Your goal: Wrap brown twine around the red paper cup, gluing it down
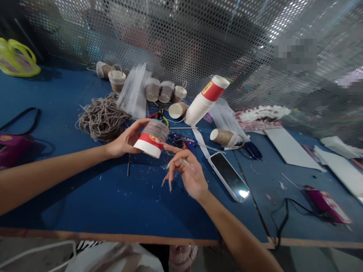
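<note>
My left hand [127,139] grips a red and white paper cup [149,146] from its left side, its rim tilted down. Grey-brown cord [156,130] is wound round the cup's upper half, and the red band shows below it. On the cup's right, my right hand [185,166] has its fingers apart, the index fingertip at the edge of the wound cord. Just behind the cup lie a blue glue gun [188,142] and a tool with a yellow handle [165,121]. A loose heap of the same cord [100,117] lies beyond my left hand.
A leaning stack of paper cups [202,105] stands behind, near several cord-wrapped cups [153,90] and white mesh fabric [136,92]. A phone [229,176] lies right of my right hand. Purple boxes [327,204] and white boards [295,150] are farther right. A perforated metal screen [170,37] closes the back.
</note>
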`<action>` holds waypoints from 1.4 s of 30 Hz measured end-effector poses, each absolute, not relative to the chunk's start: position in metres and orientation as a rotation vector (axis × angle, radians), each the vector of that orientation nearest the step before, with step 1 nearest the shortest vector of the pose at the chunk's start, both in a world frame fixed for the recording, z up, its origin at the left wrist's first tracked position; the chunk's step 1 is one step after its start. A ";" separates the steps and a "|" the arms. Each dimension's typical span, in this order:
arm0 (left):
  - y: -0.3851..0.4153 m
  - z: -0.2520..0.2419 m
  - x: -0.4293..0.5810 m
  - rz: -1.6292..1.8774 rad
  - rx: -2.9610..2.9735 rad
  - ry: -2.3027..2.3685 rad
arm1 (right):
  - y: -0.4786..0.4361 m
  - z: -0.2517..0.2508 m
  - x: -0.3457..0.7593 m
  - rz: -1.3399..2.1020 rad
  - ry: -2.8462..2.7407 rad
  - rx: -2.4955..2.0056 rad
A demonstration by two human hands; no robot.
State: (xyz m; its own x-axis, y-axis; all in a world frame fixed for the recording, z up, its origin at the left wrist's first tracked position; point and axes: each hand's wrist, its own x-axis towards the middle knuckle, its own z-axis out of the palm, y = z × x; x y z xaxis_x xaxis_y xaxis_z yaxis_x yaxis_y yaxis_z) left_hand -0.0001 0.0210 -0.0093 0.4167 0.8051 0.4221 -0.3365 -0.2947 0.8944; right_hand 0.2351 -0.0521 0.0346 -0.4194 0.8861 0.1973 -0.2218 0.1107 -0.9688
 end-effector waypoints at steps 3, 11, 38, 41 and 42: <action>0.022 -0.010 0.000 1.189 1.479 0.430 | -0.048 0.037 0.235 1.533 -1.317 -0.713; 0.021 -0.010 0.000 1.180 1.459 0.433 | -0.034 0.028 0.240 1.621 -1.122 -0.877; 0.014 -0.007 0.006 1.174 1.628 0.456 | -0.042 0.028 0.241 0.452 -1.743 -0.752; 0.011 -0.005 0.006 1.164 1.667 0.501 | -0.045 0.032 0.241 0.301 -2.004 -0.679; 0.011 -0.004 0.006 1.163 1.681 0.517 | -0.046 0.034 0.240 0.307 -2.079 -0.663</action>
State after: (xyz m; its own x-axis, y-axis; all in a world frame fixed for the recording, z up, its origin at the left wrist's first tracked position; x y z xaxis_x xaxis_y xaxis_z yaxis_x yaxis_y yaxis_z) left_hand 0.0063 0.0106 -0.0042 0.4489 0.7693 0.4546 -0.1781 -0.4215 0.8892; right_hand 0.2403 -0.0464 0.0343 -0.4474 0.5642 0.6939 0.3394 0.8249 -0.4520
